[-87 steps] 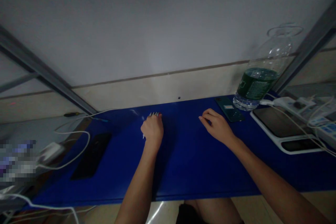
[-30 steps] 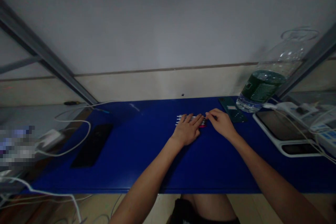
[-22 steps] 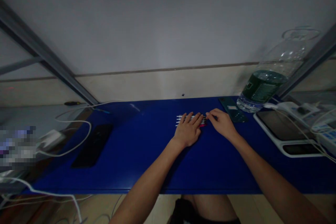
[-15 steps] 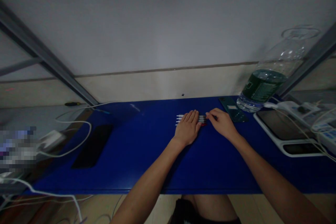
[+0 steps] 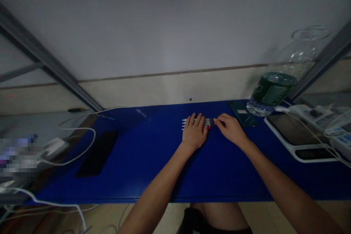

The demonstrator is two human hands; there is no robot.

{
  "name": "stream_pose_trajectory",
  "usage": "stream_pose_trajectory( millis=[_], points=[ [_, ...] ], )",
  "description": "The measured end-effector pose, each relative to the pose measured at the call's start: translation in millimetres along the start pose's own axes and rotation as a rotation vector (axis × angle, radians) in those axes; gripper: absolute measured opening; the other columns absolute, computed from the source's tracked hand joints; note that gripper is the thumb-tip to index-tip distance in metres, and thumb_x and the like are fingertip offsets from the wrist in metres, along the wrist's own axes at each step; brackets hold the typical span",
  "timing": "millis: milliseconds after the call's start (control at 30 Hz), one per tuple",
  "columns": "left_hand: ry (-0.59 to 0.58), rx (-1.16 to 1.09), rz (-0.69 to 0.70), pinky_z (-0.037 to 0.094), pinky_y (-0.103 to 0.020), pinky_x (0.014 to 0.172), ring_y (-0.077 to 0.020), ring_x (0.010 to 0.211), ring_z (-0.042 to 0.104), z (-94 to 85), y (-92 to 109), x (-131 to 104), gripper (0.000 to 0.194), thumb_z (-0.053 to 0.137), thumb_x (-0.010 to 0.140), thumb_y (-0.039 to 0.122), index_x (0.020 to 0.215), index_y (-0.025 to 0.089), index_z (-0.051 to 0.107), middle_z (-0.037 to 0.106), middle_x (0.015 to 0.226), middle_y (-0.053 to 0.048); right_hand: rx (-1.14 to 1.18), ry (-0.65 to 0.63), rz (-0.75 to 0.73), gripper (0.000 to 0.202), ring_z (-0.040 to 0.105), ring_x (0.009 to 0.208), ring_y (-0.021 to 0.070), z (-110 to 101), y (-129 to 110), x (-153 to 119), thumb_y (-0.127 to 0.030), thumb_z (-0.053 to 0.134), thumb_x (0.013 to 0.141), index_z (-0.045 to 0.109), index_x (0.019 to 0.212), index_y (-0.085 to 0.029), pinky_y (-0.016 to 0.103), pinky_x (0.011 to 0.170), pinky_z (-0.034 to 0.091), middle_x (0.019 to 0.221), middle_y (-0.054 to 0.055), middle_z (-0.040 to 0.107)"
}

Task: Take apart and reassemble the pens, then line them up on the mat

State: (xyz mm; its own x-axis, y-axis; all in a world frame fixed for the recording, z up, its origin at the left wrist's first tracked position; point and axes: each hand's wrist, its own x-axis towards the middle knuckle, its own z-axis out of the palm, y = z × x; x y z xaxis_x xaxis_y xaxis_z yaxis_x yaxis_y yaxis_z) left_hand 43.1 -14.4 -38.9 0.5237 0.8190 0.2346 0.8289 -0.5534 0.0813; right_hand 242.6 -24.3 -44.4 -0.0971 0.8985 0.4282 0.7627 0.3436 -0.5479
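Several pens (image 5: pixel 208 121) with white and dark ends lie side by side on the blue tabletop (image 5: pixel 145 146), pointing left and right, and a bit of red shows at the near one. Across their middle rests my left hand (image 5: pixel 195 131), palm down, fingers stretched and slightly spread. My right hand (image 5: pixel 228 127) is at the pens' right ends, thumb and forefinger pinched together at the tip of a pen. The middle of the pens is partly covered by the left hand's fingers.
A green-backed phone (image 5: pixel 242 113) lies right of my right hand, before a large water bottle (image 5: pixel 272 91). Further right are a white scale (image 5: pixel 298 131) and a power strip with cables (image 5: pixel 312 111). A black flat object (image 5: pixel 97 153) and a white cable (image 5: pixel 94 135) lie left.
My left hand's fingers have spread apart and shifted slightly left, showing more of the pens. My right hand has moved slightly left, still pinching at their right ends.
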Motion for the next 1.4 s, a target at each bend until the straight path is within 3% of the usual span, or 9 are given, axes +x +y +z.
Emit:
stream_pose_trajectory(
  millis=[467, 733, 933, 1033, 1233, 1400],
  points=[
    [0.045, -0.005, 0.025, 0.023, -0.047, 0.125, -0.0259, 0.151, 0.029, 0.1, -5, -3, 0.053, 0.024, 0.106, 0.039, 0.148, 0.017, 0.047, 0.040, 0.160, -0.008, -0.006, -0.004, -0.002, 0.040, 0.061, 0.074, 0.0196, -5, -8, 0, -0.041, 0.045, 0.102, 0.063, 0.073, -0.021, 0.033, 0.074, 0.045, 0.078, 0.006, 0.063],
    [0.047, -0.013, -0.037, 0.022, -0.043, 0.126, -0.0263, 0.151, 0.029, 10.4, -7, 6, 0.063, 0.034, 0.101, 0.038, 0.154, 0.003, 0.035, 0.035, 0.161, -0.016, -0.005, -0.020, -0.008, 0.039, 0.060, 0.071, 0.0185, -2, -8, 1, -0.040, 0.045, 0.102, 0.061, 0.071, -0.022, 0.033, 0.071, 0.044, 0.076, 0.005, 0.062],
    [0.049, -0.009, -0.045, 0.023, -0.044, 0.125, -0.0267, 0.151, 0.029, 9.0, -7, 9, 0.064, 0.036, 0.099, 0.038, 0.154, 0.004, 0.036, 0.034, 0.161, -0.016, -0.018, -0.041, -0.028, 0.039, 0.059, 0.070, 0.0190, 0, -5, 0, -0.039, 0.045, 0.102, 0.060, 0.071, -0.022, 0.033, 0.070, 0.043, 0.074, 0.004, 0.061],
    [0.046, 0.002, -0.039, 0.023, -0.044, 0.125, -0.0261, 0.151, 0.030, 8.0, -7, 9, 0.062, 0.033, 0.101, 0.037, 0.154, 0.005, 0.036, 0.034, 0.161, -0.016, -0.027, -0.005, -0.063, 0.034, 0.061, 0.080, 0.0219, 4, -4, 0, -0.036, 0.046, 0.102, 0.063, 0.075, -0.022, 0.036, 0.079, 0.045, 0.081, 0.006, 0.064],
    [0.054, 0.021, -0.042, 0.027, -0.043, 0.123, -0.0254, 0.149, 0.033, 9.4, -6, 11, 0.058, 0.023, 0.106, 0.038, 0.151, 0.006, 0.041, 0.040, 0.159, -0.016, -0.026, 0.087, -0.064, 0.022, 0.060, 0.100, 0.0272, 14, 3, -1, -0.033, 0.051, 0.098, 0.069, 0.103, -0.022, 0.044, 0.094, 0.045, 0.103, 0.011, 0.068],
    [0.070, 0.017, -0.052, 0.029, -0.046, 0.121, -0.0259, 0.147, 0.038, 7.9, -4, 10, 0.055, 0.022, 0.106, 0.037, 0.146, 0.008, 0.047, 0.046, 0.154, -0.016, -0.021, 0.073, -0.051, 0.024, 0.061, 0.100, 0.0278, 17, 10, 0, -0.035, 0.051, 0.098, 0.071, 0.102, -0.021, 0.046, 0.094, 0.046, 0.102, 0.011, 0.068]
  ],
)
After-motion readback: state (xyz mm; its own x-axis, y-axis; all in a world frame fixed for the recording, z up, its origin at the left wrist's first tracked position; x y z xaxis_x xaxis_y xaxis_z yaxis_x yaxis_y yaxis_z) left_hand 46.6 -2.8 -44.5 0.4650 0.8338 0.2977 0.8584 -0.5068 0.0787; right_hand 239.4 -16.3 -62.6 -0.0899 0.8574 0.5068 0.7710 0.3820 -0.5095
